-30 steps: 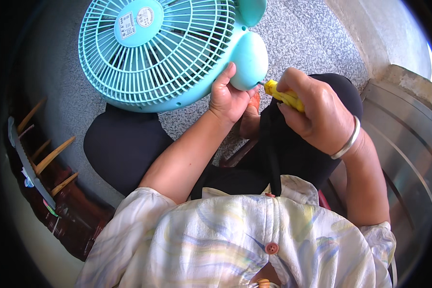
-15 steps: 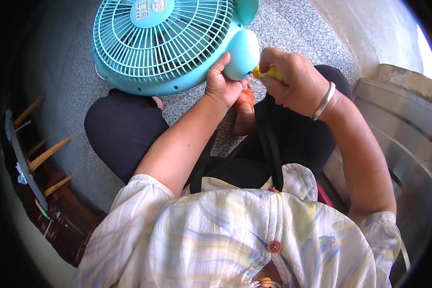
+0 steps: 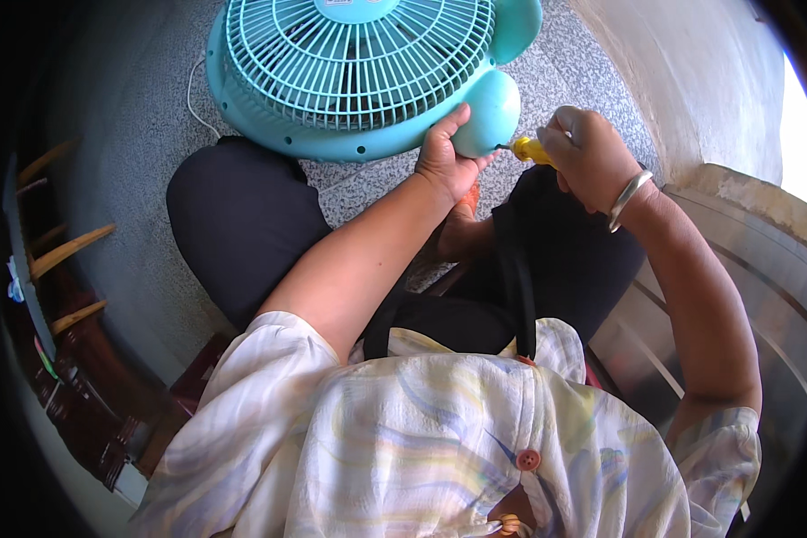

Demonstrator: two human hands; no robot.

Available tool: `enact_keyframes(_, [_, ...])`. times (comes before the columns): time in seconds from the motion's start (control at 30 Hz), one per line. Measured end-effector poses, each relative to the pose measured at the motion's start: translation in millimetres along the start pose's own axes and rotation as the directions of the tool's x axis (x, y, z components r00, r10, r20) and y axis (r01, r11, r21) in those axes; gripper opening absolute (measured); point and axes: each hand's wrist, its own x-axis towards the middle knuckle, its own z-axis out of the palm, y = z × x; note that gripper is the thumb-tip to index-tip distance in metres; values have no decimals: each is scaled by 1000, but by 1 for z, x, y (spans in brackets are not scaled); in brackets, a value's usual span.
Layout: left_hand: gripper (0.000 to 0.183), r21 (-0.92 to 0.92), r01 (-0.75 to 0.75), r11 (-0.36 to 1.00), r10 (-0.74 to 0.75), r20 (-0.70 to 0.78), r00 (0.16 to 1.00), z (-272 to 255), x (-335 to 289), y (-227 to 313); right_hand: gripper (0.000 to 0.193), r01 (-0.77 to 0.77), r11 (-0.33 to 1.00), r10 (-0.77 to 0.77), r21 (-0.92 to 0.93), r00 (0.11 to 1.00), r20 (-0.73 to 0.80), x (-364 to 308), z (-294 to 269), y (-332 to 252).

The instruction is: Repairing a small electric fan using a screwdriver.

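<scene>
A teal electric fan (image 3: 287, 85) with a round slatted grille lies tilted at the top of the view, partly cut off by the edge. My left hand (image 3: 444, 166) grips one of its rounded lobes (image 3: 491, 108), thumb on the upper side and fingers underneath. In my right hand (image 3: 592, 157) is a screwdriver (image 3: 531, 150) with a yellow handle. Its short visible shaft points left, and the tip is at a small dark hole low on that lobe. Whether a screw sits in the hole cannot be seen.
My bent knees in dark trousers flank the fan's near side, over a speckled grey floor (image 3: 560, 54). A white cord (image 3: 193, 103) runs beside the fan. To the right are a pale wall (image 3: 690, 81) and metal panels (image 3: 735, 287); dark furniture with wooden legs (image 3: 72, 251) stands left.
The fan and both hands appear farther right in the view, and the fan also higher. My right hand has drawn slightly away from the lobe, showing more of the screwdriver's shaft.
</scene>
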Motion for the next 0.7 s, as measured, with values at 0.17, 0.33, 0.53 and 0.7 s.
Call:
enact_keyframes(0.17, [53,-42,-26,999,26,7,1000,-13,10,-1,13,487,580,-633,-653,774,15,-5,17,5])
enact_keyframes(0.33, [48,-29,-31,999,31,-22,999,-3,7,-6,21,569,528,-729,-631,684,7,7,3,16])
enact_keyframes(0.53, [53,-41,-51,998,49,-39,998,2,-2,-2,28,-431,798,392,422,902,180,11,2,-1])
enact_keyframes(0.7, [54,-52,-49,997,47,-44,998,7,-2,-4,35,338,698,-389,-632,919,62,29,5,23])
